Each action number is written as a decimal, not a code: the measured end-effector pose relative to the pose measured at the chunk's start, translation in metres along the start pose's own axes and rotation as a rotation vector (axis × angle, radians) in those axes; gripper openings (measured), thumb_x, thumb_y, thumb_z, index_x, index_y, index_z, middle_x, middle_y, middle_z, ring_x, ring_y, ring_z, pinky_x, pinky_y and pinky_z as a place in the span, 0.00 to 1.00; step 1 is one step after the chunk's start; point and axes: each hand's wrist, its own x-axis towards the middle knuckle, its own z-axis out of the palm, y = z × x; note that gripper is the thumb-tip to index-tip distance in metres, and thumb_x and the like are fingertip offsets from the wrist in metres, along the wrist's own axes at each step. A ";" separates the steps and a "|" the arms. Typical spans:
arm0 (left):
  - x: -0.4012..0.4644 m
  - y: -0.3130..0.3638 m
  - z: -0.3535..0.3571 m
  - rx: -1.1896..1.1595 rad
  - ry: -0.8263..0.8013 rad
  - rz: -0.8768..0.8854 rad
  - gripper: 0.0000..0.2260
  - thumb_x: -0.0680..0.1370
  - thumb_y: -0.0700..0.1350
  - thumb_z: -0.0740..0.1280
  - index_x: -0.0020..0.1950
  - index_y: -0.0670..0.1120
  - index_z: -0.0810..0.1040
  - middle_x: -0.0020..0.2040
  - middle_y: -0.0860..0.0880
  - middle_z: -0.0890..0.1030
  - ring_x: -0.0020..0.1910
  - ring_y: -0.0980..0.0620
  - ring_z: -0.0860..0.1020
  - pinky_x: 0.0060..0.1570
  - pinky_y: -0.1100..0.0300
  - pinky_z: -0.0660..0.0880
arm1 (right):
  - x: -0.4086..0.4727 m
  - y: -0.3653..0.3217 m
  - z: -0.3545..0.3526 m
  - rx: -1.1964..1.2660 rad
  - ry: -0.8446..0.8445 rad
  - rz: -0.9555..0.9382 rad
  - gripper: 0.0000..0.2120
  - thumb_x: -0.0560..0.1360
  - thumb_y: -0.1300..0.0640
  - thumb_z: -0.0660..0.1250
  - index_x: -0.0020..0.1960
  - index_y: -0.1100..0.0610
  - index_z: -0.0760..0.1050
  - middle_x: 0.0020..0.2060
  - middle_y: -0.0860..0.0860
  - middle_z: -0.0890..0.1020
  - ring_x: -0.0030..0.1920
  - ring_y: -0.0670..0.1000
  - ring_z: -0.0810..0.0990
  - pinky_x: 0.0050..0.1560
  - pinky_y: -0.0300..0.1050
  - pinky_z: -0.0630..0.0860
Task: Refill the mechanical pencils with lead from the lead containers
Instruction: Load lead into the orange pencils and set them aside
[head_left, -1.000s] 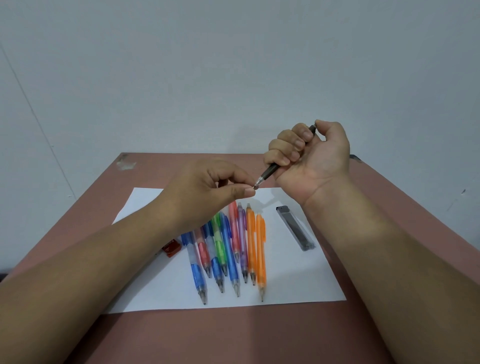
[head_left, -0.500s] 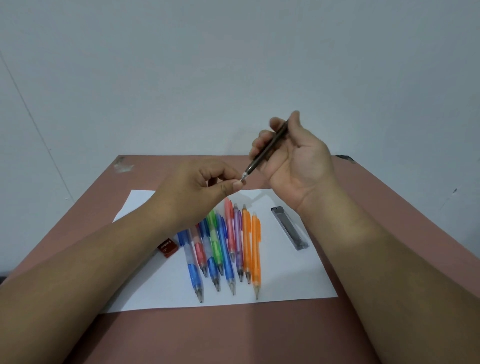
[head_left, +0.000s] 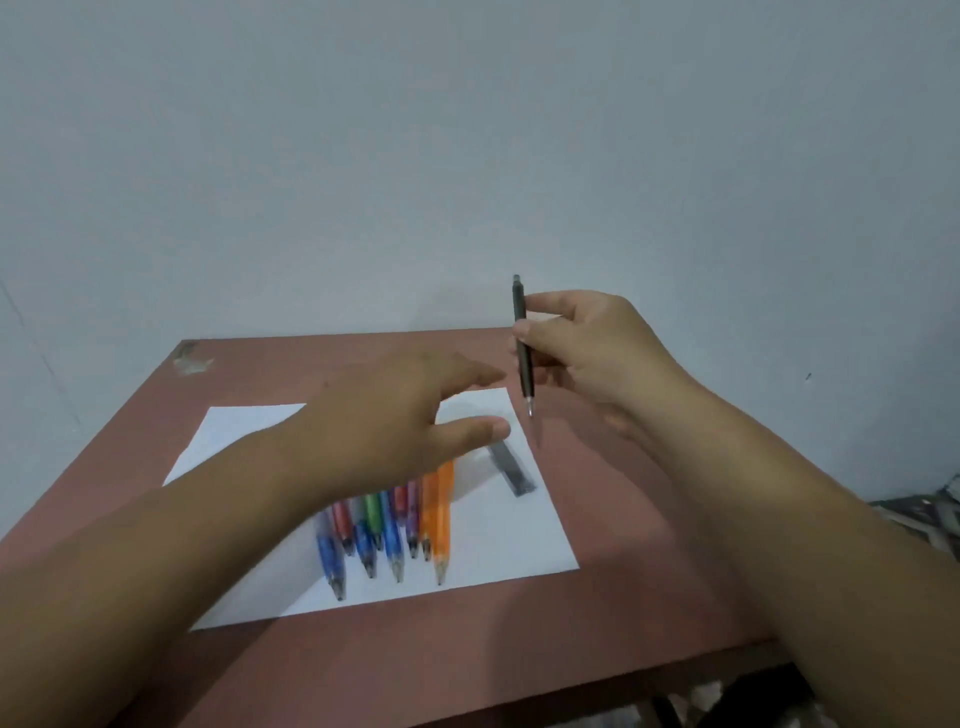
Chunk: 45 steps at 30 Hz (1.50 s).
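Head view: we pinch the dark mechanical pencil (head_left: 523, 343) in our right hand (head_left: 592, 358), nearly upright, tip down, above the far right corner of the white paper (head_left: 498, 545). Our left hand (head_left: 395, 421) hovers with fingers spread, holding nothing. Beneath it the colored pencils (head_left: 395, 525) lie in a row, the gray lead container (head_left: 511, 470) just beside them, all on the reddish table (head_left: 649, 571).

The left hand (head_left: 384, 415) let go of the tip and spread open, reaching toward three o'clock. The right hand (head_left: 592, 358) turned the dark pencil (head_left: 522, 343) upright, tip at six o'clock.
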 end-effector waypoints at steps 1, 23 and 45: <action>0.001 0.011 0.002 0.009 -0.042 0.020 0.26 0.77 0.69 0.59 0.74 0.65 0.66 0.71 0.64 0.70 0.58 0.66 0.68 0.57 0.64 0.67 | -0.005 0.002 -0.013 -0.086 0.025 0.007 0.15 0.77 0.62 0.71 0.64 0.58 0.79 0.40 0.54 0.87 0.39 0.51 0.86 0.48 0.49 0.85; 0.053 0.112 0.092 0.044 -0.250 0.139 0.36 0.77 0.72 0.55 0.78 0.51 0.64 0.80 0.50 0.61 0.77 0.48 0.61 0.75 0.50 0.61 | -0.057 0.060 -0.129 -1.054 0.221 0.128 0.09 0.71 0.51 0.66 0.45 0.50 0.85 0.41 0.46 0.83 0.41 0.50 0.81 0.45 0.48 0.82; -0.044 -0.025 0.000 0.100 -0.245 -0.184 0.40 0.70 0.77 0.49 0.78 0.61 0.61 0.80 0.61 0.58 0.76 0.57 0.61 0.73 0.52 0.64 | -0.060 0.041 -0.019 -1.011 -0.178 -0.414 0.11 0.81 0.51 0.64 0.60 0.45 0.82 0.48 0.40 0.80 0.55 0.46 0.74 0.50 0.44 0.76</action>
